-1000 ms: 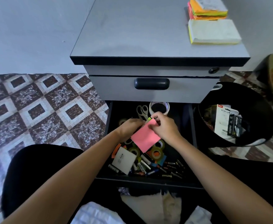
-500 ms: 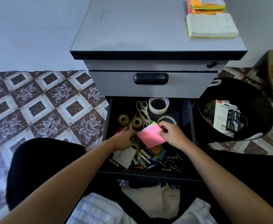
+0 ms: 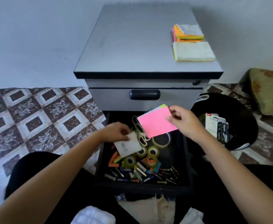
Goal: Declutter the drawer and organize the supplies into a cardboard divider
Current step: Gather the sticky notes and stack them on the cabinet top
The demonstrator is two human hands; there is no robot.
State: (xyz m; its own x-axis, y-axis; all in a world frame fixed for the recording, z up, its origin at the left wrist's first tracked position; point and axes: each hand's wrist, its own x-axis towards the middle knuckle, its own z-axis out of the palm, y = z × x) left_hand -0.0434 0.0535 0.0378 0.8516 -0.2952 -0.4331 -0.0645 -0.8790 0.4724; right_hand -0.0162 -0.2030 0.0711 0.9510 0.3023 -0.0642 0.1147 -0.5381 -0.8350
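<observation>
Head view: left hand (image 3: 116, 132) grips faintly printed card (image 3: 129, 145), right hand (image 3: 183, 122) pinches pink notes (image 3: 156, 124).

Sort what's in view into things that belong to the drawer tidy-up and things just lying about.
Belong to the job: open drawer, pink sticky pad pinched by the right hand, white pad held by the left hand, tape rolls, scissors, batteries, sticky-note stacks on the cabinet.
Just lying about: patterned cushion, white cloth by the knees.
</observation>
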